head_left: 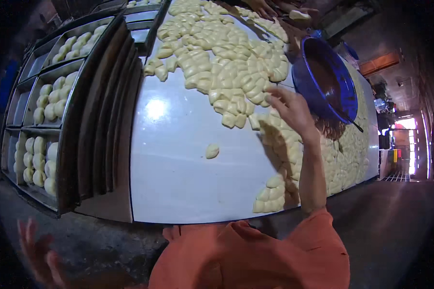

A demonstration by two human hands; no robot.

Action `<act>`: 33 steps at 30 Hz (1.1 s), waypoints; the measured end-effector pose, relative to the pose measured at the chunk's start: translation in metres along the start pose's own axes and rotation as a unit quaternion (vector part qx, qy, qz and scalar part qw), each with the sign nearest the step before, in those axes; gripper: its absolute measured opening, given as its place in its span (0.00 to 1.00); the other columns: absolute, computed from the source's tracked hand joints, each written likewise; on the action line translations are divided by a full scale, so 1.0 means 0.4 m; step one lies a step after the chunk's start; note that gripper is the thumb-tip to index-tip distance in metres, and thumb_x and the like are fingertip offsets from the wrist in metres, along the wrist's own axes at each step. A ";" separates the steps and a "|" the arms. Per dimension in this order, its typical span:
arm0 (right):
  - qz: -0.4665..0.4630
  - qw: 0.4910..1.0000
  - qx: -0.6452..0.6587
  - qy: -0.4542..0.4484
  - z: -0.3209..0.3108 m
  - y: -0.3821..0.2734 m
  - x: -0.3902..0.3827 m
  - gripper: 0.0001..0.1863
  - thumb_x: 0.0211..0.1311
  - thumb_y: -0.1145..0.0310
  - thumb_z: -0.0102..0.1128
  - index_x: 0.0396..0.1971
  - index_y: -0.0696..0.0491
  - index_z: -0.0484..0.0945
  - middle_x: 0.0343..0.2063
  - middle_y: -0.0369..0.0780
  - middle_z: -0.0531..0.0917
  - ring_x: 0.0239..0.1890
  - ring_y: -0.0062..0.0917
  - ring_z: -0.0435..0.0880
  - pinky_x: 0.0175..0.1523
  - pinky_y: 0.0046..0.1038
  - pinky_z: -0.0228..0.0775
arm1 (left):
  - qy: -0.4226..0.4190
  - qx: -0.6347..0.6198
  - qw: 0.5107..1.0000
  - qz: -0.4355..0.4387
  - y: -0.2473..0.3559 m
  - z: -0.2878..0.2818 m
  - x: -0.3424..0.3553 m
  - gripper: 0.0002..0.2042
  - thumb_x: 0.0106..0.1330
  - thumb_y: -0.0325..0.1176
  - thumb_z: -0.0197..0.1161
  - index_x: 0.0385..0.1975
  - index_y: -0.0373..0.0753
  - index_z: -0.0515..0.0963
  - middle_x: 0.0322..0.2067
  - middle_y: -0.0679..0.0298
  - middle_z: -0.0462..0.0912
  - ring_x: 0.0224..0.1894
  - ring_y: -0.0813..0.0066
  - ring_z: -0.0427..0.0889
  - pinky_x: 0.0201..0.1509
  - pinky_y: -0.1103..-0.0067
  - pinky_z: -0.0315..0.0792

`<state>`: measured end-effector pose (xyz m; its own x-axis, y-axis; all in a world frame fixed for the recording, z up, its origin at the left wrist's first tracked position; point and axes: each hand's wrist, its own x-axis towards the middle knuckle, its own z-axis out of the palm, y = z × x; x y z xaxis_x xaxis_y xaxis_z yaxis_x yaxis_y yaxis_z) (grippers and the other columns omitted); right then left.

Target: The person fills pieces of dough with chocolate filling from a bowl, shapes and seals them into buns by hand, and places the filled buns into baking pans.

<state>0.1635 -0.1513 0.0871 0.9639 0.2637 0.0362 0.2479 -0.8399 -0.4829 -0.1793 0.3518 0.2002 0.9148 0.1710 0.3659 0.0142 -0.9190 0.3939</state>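
My right hand (292, 110) reaches over the white table (171, 159), fingers loosely bent and apart at the edge of a large spread of pale dough pieces (231, 62). No piece shows clearly in its grasp. Away from the table, at the lower left, my left hand (39, 253) is raised with its fingers spread; it is blurred and looks bare. One loose dough piece (212, 151) lies by itself on the white surface. Beneath my right forearm, more dough pieces (271, 196) reach the table's near edge.
Left of the table stands a divided metal tray (58, 67) with rounded dough balls in some compartments. Several dark trays (99, 120) lean on edge beside it. A blue basin (325, 79) sits right of my hand. Another person's hands (263, 7) work at the far edge.
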 end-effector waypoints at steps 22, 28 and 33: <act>0.057 0.883 0.464 -0.038 0.120 0.179 -0.045 0.16 0.59 0.69 0.66 0.45 0.60 0.75 0.28 0.37 0.81 0.29 0.17 0.79 0.33 0.22 0.72 | -0.179 -0.381 0.899 -0.122 0.712 1.111 0.266 0.24 0.58 0.42 0.71 0.50 0.36 0.74 0.43 0.53 0.83 0.38 0.58 0.85 0.41 0.69 0.76; 0.047 0.846 0.526 -0.070 0.036 0.177 -0.053 0.23 0.63 0.69 0.64 0.57 0.58 0.73 0.31 0.36 0.80 0.33 0.16 0.78 0.41 0.19 0.72 | -0.214 -0.363 0.903 -0.077 0.730 1.155 0.294 0.17 0.62 0.43 0.68 0.41 0.36 0.84 0.31 0.56 0.85 0.33 0.72 0.85 0.36 0.75 0.77; 0.134 0.751 0.644 -0.048 -0.005 0.131 -0.117 0.20 0.68 0.68 0.58 0.58 0.57 0.73 0.35 0.36 0.81 0.38 0.16 0.80 0.42 0.17 0.72 | -0.225 -0.509 0.812 -0.174 0.716 1.037 0.281 0.36 0.56 0.44 0.75 0.61 0.32 0.71 0.50 0.55 0.80 0.35 0.73 0.83 0.42 0.77 0.78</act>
<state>0.1314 -0.2085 0.0618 0.9355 0.2526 -0.2471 -0.3135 0.2710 -0.9101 0.0951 -0.0397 0.0043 0.9851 -0.0011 -0.1721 0.1720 -0.0341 0.9845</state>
